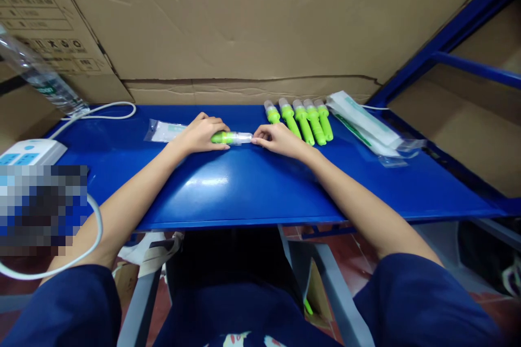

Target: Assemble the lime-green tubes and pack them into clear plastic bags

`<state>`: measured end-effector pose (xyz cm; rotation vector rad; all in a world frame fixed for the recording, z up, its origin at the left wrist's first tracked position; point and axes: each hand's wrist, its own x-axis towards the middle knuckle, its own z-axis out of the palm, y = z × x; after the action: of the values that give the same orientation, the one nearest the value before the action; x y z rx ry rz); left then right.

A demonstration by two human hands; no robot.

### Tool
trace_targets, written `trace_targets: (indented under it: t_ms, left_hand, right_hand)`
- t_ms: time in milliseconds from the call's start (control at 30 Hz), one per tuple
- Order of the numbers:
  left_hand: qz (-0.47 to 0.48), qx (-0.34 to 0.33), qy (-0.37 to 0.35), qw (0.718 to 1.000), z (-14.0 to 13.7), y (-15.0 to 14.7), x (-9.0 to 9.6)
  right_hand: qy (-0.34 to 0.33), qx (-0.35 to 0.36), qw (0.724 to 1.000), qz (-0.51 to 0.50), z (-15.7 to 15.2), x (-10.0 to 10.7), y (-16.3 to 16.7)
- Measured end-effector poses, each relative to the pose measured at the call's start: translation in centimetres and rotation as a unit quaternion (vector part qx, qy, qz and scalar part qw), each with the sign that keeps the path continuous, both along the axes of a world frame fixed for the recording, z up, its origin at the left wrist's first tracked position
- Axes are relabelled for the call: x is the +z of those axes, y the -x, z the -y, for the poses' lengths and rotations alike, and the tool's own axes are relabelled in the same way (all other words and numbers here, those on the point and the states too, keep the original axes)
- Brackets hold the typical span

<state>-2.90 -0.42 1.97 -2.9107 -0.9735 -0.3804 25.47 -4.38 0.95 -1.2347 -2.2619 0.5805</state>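
A lime-green stick with a clear front end lies crosswise near the middle of the blue table. My left hand is closed over its green part from above. At the clear end, the fingertips of my right hand pinch together. Whether they grip the clear end itself or thin plastic around it, I cannot tell. A flat white packet with clear plastic edges pokes out to the left of my left hand, its other end hidden under the hand.
Several similar green sticks with translucent caps lie side by side beyond my right hand. A stack of white plastic packets is at right. A power strip, white cable and clear bottle are left. Cardboard stands behind.
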Motion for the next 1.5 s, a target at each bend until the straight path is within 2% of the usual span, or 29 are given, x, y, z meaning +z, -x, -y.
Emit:
trace_targets:
  t_ms: [167,300,567,700,867,1067,1333,1433,1500]
  left_hand:
    - [-0.001,-0.017,-0.007,1.000,-0.1,-0.1,-0.2]
    - [-0.007,-0.027,-0.015,1.000,0.2,-0.4,-0.2]
    - [-0.023,-0.059,-0.042,0.997,0.6,-1.2,-0.7]
    - [-0.037,-0.047,-0.032,0.998,0.6,-1.3,-0.6]
    - [-0.037,-0.016,0.001,0.999,0.8,-1.0,0.0]
    - [0.018,0.032,0.015,0.999,0.8,-0.1,0.7]
    - [0.044,0.011,-0.016,0.999,0.8,-0.3,0.7]
    - [0.016,0.029,-0.036,0.999,1.3,-0.6,2.0]
    - [0.015,0.081,-0.045,0.996,2.0,-0.3,3.7]
  right_hand:
    - [-0.046,0.034,0.998,0.002,0.4,-1.5,2.1]
    - [-0.105,0.077,0.990,0.058,0.9,-2.5,3.0]
    - [-0.093,0.073,0.979,0.165,2.1,-2.5,3.7]
    - [-0.086,0.068,0.974,0.196,2.3,-2.2,4.0]
    - [-0.090,0.080,0.979,0.164,2.0,-2.2,3.7]
    - [-0.120,0.096,0.984,0.095,0.7,-2.7,2.7]
    - [-0.124,0.058,0.986,0.096,0.5,-1.3,1.5]
    - [-0.138,0.037,0.984,0.105,0.5,-1.0,1.0]
    - [-0.133,0.028,0.984,0.118,0.5,-0.9,0.8]
